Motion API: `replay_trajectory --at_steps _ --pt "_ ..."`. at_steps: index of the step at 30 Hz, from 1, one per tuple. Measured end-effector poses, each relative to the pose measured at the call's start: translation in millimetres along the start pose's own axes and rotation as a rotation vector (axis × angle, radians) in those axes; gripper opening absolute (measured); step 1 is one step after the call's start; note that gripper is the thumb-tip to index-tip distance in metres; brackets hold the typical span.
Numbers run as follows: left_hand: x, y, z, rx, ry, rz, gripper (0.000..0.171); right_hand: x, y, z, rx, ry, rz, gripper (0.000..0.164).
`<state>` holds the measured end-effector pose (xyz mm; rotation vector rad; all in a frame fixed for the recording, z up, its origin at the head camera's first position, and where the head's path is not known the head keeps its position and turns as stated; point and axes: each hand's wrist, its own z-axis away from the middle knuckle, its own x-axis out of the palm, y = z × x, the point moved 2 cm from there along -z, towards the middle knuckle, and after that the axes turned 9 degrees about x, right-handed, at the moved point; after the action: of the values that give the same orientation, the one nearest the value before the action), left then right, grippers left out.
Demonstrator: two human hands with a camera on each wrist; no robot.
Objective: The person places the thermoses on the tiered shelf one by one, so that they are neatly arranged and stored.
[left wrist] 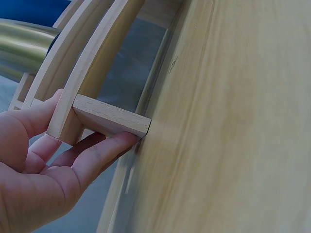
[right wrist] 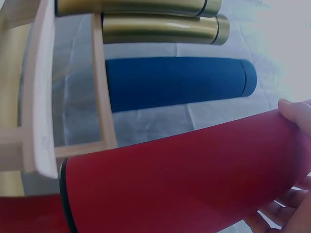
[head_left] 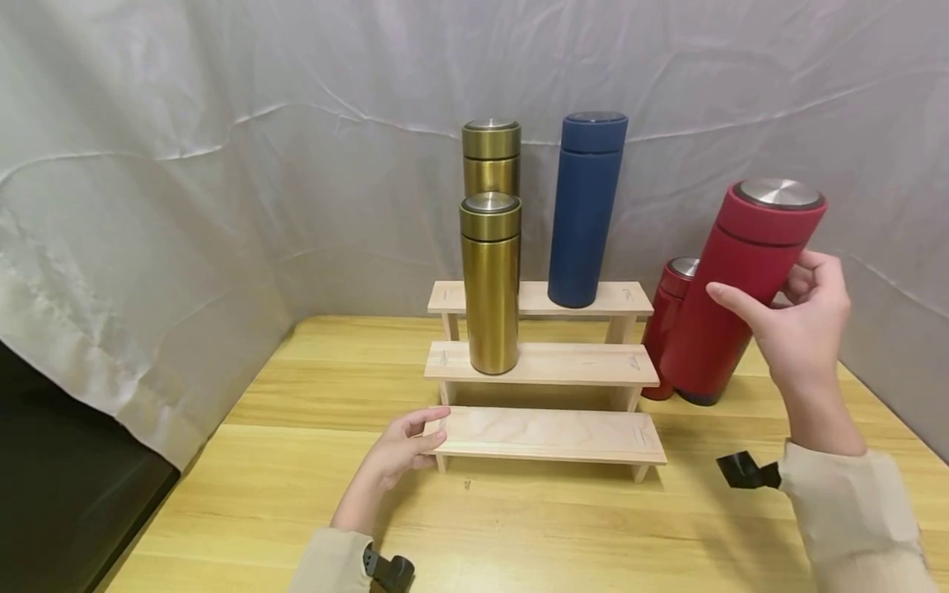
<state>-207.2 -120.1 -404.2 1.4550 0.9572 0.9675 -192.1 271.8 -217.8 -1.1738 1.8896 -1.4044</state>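
Observation:
My right hand (head_left: 808, 329) grips a large red thermos flask (head_left: 741, 288) with a steel-topped lid. The flask is tilted, its base near the right end of a three-step wooden display rack (head_left: 549, 434). Behind it, partly hidden, a smaller red flask (head_left: 663, 329) stands on the table. The left hand (head_left: 404, 449) holds the left end of the rack's lowest step; in the left wrist view its fingers touch the step's leg (left wrist: 114, 116). A gold flask (head_left: 491, 288) stands on the middle step. On the top step are a second gold flask (head_left: 493, 152) and a blue flask (head_left: 588, 210).
The rack stands on a yellow wood-grain table (head_left: 296, 494). A grey cloth (head_left: 356, 181) hangs behind and along both sides. At the lower left lies a dark surface (head_left: 67, 469) beyond the table's edge.

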Motion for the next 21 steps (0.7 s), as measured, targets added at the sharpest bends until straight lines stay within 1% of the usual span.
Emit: replay_trajectory --at_steps 5,11,16,21 --pt "0.2 1.3 -0.7 -0.002 0.009 0.002 0.045 11 -6 2 -0.031 -0.040 -0.093 0.060" --pt "0.5 1.7 -0.5 -0.008 0.015 -0.002 0.044 26 -3 5 -0.049 -0.048 -0.125 0.058" --pt "0.3 1.4 -0.4 -0.007 0.017 -0.004 0.044 39 3 7 -0.082 -0.057 -0.086 0.055" --pt "1.0 1.5 -0.4 -0.008 0.015 0.002 0.044 53 6 9 -0.097 -0.072 -0.005 0.055"
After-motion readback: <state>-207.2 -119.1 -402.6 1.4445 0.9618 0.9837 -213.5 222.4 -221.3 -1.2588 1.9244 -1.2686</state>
